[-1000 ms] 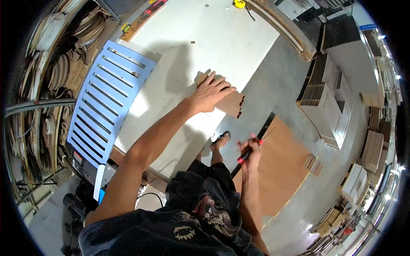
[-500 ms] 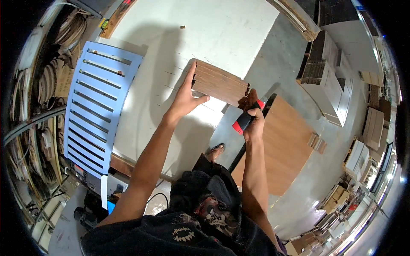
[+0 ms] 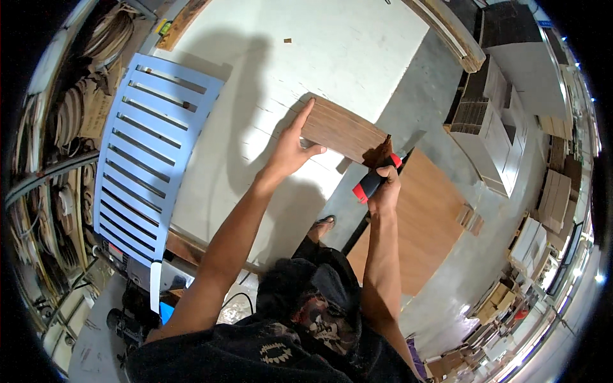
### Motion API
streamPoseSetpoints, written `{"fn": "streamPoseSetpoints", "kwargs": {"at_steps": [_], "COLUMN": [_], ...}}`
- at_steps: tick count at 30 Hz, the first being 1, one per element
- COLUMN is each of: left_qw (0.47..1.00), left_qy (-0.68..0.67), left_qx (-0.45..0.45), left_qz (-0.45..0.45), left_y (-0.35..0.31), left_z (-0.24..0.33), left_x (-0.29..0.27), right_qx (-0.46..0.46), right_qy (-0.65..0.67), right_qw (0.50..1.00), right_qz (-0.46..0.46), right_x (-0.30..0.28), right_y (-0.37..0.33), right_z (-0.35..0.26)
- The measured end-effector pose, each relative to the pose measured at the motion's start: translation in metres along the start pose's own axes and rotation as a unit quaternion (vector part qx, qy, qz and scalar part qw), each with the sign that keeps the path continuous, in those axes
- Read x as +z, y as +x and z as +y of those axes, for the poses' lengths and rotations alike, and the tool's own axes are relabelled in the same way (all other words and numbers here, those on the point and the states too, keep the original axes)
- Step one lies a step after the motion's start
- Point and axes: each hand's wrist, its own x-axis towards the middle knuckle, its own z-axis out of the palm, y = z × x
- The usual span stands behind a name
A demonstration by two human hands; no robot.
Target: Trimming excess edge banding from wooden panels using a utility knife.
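A bundle of flat brown wooden strips (image 3: pixel 345 131) is held over the white tabletop (image 3: pixel 255 159), lying side by side, its right end out past the table edge. My left hand (image 3: pixel 288 152) grips the left end, with fingers along the end and the thumb at the near side. In my right hand (image 3: pixel 385 189) is a red-and-black handheld tool (image 3: pixel 369 185), its exact kind hidden by the grip. The fingers of that hand reach up to the right end of the strips, partly in shadow.
A light-blue slatted panel (image 3: pixel 196 131) lies along the table's left side. Farther up lies a small brown scrap (image 3: pixel 287 41). Right of the table are a large brown board (image 3: pixel 421 210), a stack of white and brown panels (image 3: pixel 498 127) and a long beam (image 3: pixel 450 32).
Both hands and the strips have shifted slightly to the right in the picture. The strips' upper face now looks smoother, with fewer gaps showing between them.
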Motion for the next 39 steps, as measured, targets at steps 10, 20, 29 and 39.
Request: {"fn": "streamPoseSetpoints", "kwargs": {"at_steps": [10,20,29,39], "left_qw": [1.0,0.999,0.999,0.993], "left_qy": [0.026,0.042,0.051,0.112], "left_qx": [0.001,0.002,-0.007,0.026], "left_qz": [0.009,0.003,0.003,0.008], "left_y": [-0.001,0.0,0.0,-0.001], "left_z": [0.004,0.005,0.009,0.046], "left_x": [0.003,0.005,0.004,-0.009], "right_qx": [-0.009,-0.015,-0.011,-0.129], "right_qy": [-0.015,-0.011,-0.015,0.045], "right_qw": [0.999,1.0,1.0,0.99], "right_qz": [0.027,-0.014,0.005,0.014], "right_x": [-0.005,-0.01,-0.007,-0.05], "right_y": [0.003,0.008,0.006,-0.003], "right_z": [0.002,0.005,0.003,-0.034]}}
